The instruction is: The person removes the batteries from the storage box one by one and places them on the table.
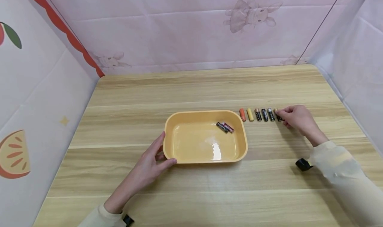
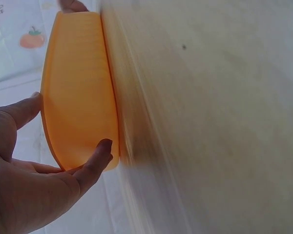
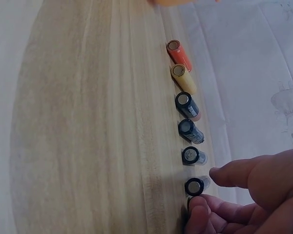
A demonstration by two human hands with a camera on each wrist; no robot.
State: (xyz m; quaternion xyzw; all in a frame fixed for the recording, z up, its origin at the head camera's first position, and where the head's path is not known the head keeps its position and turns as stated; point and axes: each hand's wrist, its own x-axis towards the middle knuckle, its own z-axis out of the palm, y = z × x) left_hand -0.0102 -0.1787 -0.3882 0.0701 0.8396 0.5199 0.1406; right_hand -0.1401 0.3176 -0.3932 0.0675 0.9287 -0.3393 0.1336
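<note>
My left hand (image 1: 149, 162) holds the left end of a yellow rectangular tray (image 1: 204, 159), its thumb at the front corner and its fingers along the end wall. In the left wrist view, that hand (image 2: 44, 180) spans the tray's outer wall (image 2: 78, 87). Two AAA-looking batteries (image 1: 222, 127) lie side by side inside the tray. Right of it, my right hand (image 1: 299, 120) pinches a dark battery (image 3: 194, 187) at the right end of a row. A dark piece beside that battery is mostly hidden by the fingers.
In the row lie an orange battery (image 1: 242, 115), a yellow battery (image 1: 250, 114) and several dark ones, such as a black battery (image 1: 264, 115). The wooden table (image 1: 191, 90) meets a pink printed backdrop (image 1: 179, 37); white panels stand at both sides.
</note>
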